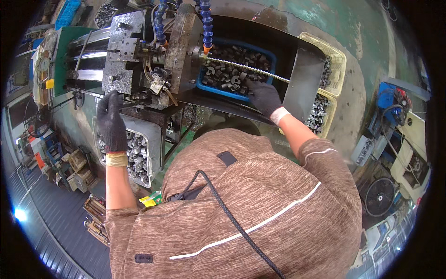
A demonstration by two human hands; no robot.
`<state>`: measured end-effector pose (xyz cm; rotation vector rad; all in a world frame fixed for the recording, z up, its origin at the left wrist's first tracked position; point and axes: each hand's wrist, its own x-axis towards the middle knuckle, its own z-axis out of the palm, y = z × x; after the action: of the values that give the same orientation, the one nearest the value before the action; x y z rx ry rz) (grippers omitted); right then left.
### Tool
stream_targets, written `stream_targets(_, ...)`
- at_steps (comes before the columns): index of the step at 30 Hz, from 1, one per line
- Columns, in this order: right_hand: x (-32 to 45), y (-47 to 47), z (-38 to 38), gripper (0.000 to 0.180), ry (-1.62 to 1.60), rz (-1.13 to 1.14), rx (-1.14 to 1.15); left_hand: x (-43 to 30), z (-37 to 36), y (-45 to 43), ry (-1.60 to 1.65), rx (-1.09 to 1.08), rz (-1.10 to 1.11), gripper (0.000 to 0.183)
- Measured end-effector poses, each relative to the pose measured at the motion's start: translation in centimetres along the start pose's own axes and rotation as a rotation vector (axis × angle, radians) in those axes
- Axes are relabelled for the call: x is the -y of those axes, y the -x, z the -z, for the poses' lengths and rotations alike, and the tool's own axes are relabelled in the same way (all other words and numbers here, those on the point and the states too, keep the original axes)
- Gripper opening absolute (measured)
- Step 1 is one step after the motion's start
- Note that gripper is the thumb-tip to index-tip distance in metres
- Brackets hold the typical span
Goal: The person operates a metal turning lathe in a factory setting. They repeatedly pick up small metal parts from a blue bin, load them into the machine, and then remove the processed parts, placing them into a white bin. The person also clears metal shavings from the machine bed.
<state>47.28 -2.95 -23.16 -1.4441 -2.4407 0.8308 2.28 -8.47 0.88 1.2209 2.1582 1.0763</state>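
Note:
My right hand, in a black glove, reaches over the near rim of a blue plastic basket. Its fingertips are at the metal parts heaped inside; whether they grip one is hidden. A long toothed broach runs across above the basket, from the machine's metal faceplate towards the right end of the black trough. My left hand, also gloved, is raised beside the front of the machine's sliding block. Its fingers are close together, and I cannot tell if they hold anything.
Two blue coolant hoses with orange nozzles hang over the faceplate. Below my left hand stands a grey crate of metal parts. Pale yellow baskets of parts sit beyond the trough. A black round fan stands at right.

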Motion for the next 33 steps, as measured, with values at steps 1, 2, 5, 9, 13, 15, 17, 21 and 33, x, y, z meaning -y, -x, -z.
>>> stream_targets(1,1.1,-1.2,-0.6,0.043,0.035,0.004,0.011,0.0,0.4,-0.1,0.012,0.045,0.023,0.034)
stream_targets(2,1.8,-2.5,-0.8,0.036,0.145,0.044,0.07,0.0,0.9,-0.3,0.024,0.09,0.046,0.033)
stream_targets(5,2.9,-6.2,-3.9,0.033,0.366,0.076,0.136,-0.3,1.8,-1.3,-0.034,0.191,0.016,0.032)
stream_targets(9,2.2,-9.7,-6.5,0.035,0.293,0.02,0.277,-0.2,0.5,-2.3,-0.035,0.137,0.056,0.031)
stream_targets(13,0.1,-9.3,-8.3,0.046,0.189,0.068,0.077,-1.2,0.1,-1.5,-0.08,0.082,0.038,0.03)
stream_targets(15,0.7,-9.1,-7.4,0.044,0.235,0.057,0.116,-1.3,0.4,-1.4,-0.119,0.092,0.141,0.034)
stream_targets(17,1.7,-9.6,-6.1,0.041,0.202,-0.007,0.192,-1.5,0.5,-1.1,-0.122,0.099,0.119,0.033)
stream_targets(21,0.1,-9.1,-8.4,0.025,0.431,0.19,0.024,-0.4,0.3,-1.6,-0.074,0.095,0.103,0.031)
stream_targets(33,1.9,-1.4,-4.0,0.056,-0.092,-0.231,0.02,0.9,-0.8,-1.8,0.027,0.07,-0.002,0.027)
